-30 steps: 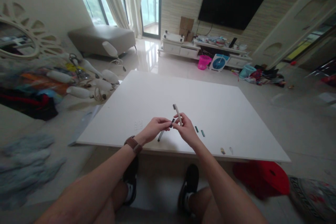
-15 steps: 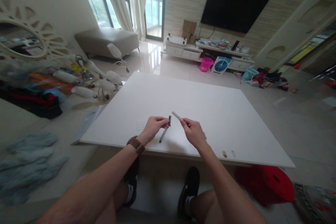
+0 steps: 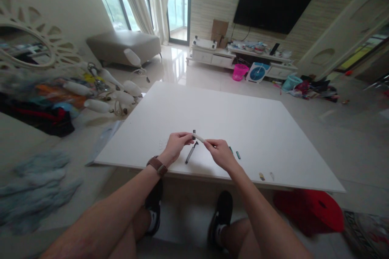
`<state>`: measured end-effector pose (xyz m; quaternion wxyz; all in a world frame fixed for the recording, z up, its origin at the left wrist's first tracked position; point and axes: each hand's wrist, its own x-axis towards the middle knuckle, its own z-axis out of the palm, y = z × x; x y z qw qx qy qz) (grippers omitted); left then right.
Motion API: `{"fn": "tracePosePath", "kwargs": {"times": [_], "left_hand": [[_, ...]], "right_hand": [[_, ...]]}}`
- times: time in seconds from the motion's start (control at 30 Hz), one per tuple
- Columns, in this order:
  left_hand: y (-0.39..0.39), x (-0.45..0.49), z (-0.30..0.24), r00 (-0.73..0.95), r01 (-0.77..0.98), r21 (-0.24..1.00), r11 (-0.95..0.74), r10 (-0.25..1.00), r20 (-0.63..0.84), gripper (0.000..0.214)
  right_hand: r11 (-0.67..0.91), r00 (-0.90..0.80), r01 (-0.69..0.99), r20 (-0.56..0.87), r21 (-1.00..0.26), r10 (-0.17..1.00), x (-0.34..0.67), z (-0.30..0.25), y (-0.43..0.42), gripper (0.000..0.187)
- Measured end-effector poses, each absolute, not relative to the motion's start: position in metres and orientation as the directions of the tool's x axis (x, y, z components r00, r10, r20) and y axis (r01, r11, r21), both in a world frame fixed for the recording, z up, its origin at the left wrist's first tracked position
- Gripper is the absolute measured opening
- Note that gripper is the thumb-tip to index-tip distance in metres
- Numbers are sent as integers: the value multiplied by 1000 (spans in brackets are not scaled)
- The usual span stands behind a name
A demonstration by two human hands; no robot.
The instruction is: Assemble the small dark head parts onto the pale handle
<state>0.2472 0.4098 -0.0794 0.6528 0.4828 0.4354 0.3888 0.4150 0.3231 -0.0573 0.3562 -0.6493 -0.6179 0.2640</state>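
My left hand [image 3: 175,145], with a brown-strapped watch [image 3: 157,166] at the wrist, pinches a small black piece [image 3: 194,132] that looks like a razor head. Most of the piece is hidden by fingertips. In my right hand [image 3: 221,153] is a slim pale grey stick [image 3: 199,137], its far end against or right in front of the black piece; whether they touch I cannot tell. Beneath the hands, a dark razor handle [image 3: 191,154] lies on the white tabletop [image 3: 237,117]. A small green-edged strip [image 3: 238,155] rests to the right of my right hand.
Small clear plastic bits [image 3: 162,144] lie left of my left hand. Near the front edge are a yellowish-dark item [image 3: 261,176] and a clear one [image 3: 272,176]. A white-shaded lamp [image 3: 121,98] stands beyond the left edge. Something red [image 3: 310,212] sits below the right front edge.
The pale stick and the black piece have come together; before, a gap lay between them. My right hand has shifted slightly left, and more of the green strips shows beside it.
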Motion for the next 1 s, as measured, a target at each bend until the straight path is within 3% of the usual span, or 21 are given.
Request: {"fn": "tracePosePath", "kwargs": {"times": [0.3,0.43,0.7,0.87,1.0], "left_hand": [[408,247,-79,323,-221,923,315,917,-235,26],[406,249,-79,351,-226,914,336,903,-246,30],[406,250,-78,268,-207,948,243,946,-184,29],[398,254,-74,323,-103,985,137,941,-98,24],[401,255,-75,229,-186,970,157,967,-113,22]], "right_hand": [[15,139,474,92,-880,986,407,-60,326,40],[-5,183,502,100,-865,978,408,-62,326,40],[-1,136,584,96,-812,986,402,-63,326,39],[13,153,551,116,-834,981,401,-64,329,37],[12,148,576,119,-817,982,399,-64,329,37]]}}
